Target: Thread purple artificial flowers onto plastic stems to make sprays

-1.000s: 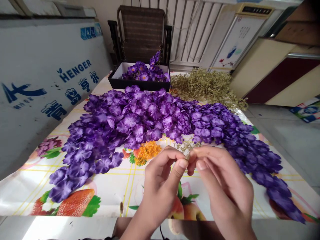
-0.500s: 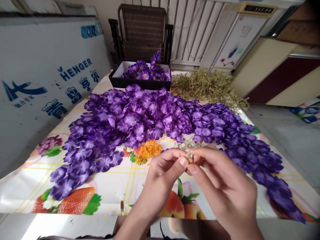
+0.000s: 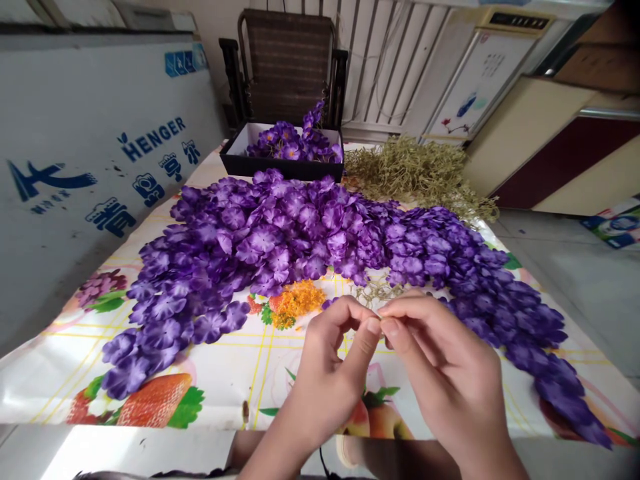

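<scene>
My left hand (image 3: 337,363) and my right hand (image 3: 445,373) meet fingertip to fingertip above the front of the table. Both are closed in a pinch on a small greenish stem (image 3: 379,318), mostly hidden by the fingers. Just beyond the fingertips lie a few loose pale-green stems (image 3: 375,292). To their left is a small heap of orange flower centres (image 3: 296,303). A wide arc of purple artificial petals (image 3: 270,233) curves around the hands, running down the table on both sides.
At the back, a black box (image 3: 280,167) with a white inside holds finished-looking purple flowers (image 3: 295,141). A tangled heap of green stems (image 3: 415,170) lies right of it. The fruit-patterned tablecloth (image 3: 220,380) covers the table. Behind stands a chair (image 3: 287,60); a white appliance (image 3: 100,133) is on the left.
My fingertips have drawn closer together around the small stem, and less of it shows. My left hand has shifted slightly right. The piles look the same.
</scene>
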The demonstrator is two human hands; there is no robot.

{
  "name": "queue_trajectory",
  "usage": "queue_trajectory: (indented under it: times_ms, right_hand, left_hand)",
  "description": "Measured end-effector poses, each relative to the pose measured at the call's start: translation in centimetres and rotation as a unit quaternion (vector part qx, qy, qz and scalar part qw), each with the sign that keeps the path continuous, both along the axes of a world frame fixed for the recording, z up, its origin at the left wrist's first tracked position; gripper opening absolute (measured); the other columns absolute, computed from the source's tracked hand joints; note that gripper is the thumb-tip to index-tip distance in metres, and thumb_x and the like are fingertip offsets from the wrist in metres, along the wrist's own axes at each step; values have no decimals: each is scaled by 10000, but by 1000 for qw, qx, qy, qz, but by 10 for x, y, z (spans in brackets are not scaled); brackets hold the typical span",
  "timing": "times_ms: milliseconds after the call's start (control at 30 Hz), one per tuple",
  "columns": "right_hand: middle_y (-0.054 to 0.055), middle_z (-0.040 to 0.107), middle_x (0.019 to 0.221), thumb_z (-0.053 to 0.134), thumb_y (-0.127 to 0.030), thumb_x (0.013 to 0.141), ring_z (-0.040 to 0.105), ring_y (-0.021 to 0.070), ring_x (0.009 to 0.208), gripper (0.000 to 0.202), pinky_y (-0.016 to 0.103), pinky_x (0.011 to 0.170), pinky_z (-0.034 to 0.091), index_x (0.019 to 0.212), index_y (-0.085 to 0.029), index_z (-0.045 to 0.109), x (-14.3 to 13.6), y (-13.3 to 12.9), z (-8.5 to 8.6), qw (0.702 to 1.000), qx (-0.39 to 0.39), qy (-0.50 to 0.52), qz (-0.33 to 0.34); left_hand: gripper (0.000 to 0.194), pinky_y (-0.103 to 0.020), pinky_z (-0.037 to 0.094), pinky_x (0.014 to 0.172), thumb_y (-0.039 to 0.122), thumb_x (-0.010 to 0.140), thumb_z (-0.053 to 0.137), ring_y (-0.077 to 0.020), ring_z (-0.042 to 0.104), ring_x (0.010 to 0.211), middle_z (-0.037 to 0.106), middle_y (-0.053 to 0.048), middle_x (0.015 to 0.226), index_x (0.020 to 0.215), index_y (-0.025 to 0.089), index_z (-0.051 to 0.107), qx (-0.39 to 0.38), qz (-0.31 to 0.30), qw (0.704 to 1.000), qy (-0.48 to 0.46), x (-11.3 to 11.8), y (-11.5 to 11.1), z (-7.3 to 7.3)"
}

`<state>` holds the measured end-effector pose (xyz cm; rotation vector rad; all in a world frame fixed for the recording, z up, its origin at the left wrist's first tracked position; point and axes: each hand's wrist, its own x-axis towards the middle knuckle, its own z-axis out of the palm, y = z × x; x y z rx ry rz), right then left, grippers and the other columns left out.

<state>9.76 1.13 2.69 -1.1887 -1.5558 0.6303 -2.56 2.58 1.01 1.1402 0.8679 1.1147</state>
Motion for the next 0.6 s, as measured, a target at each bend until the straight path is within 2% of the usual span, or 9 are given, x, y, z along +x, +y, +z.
queue_trajectory:
  times_ms: [200, 267, 367, 433, 533, 600]
  right_hand:
    - [-28, 612, 727, 505, -25, 860, 609, 97, 700, 189, 175, 627, 475, 821, -204, 551, 1, 7, -11, 988, 82, -112, -69]
    - [-17, 620, 741, 508, -29, 854, 616, 104, 698, 177, 188, 632, 484, 825, -199, 547, 1, 8, -15, 986, 93, -110, -81]
    - [-2, 621, 747, 526, -92, 869, 621, 131, 719, 130, 224, 638, 500, 811, -203, 563, 4, 10, -20, 997, 24, -22, -67]
    - [1, 623, 734, 556, -157, 874, 623, 142, 696, 96, 238, 610, 509, 795, -204, 580, 7, 11, -22, 995, -55, 77, -21]
    - [-3, 625, 680, 594, -215, 862, 623, 141, 622, 99, 242, 560, 516, 765, -194, 603, 10, 13, -23, 970, -134, 198, 50]
    - [-5, 629, 671, 602, -215, 859, 624, 138, 618, 104, 237, 560, 515, 759, -192, 615, 9, 13, -23, 964, -145, 214, 54]
  left_hand:
    - [168, -269, 411, 745, 277, 946, 498, -144, 543, 791, 585, -12, 812, 828, 181, 572, 46, 20, 995, 82, 2, -2, -2]
    - [148, -270, 415, 731, 248, 944, 494, -151, 556, 782, 596, -23, 817, 842, 178, 576, 83, 25, 990, 115, 1, -1, -3]
    - [104, -259, 417, 708, 171, 930, 495, -154, 567, 766, 605, -32, 823, 872, 179, 581, 179, 23, 968, 175, -4, 2, -4]
    - [104, -254, 422, 704, 138, 920, 498, -157, 572, 765, 607, -35, 826, 892, 182, 587, 226, 6, 954, 199, -8, 4, -4]
    - [108, -254, 429, 705, 125, 914, 506, -156, 573, 756, 599, -30, 794, 873, 180, 589, 249, -17, 944, 215, -13, 7, -3]
    - [101, -248, 430, 694, 128, 909, 522, -148, 574, 738, 595, -21, 770, 851, 181, 585, 250, -12, 944, 216, -15, 8, -3]
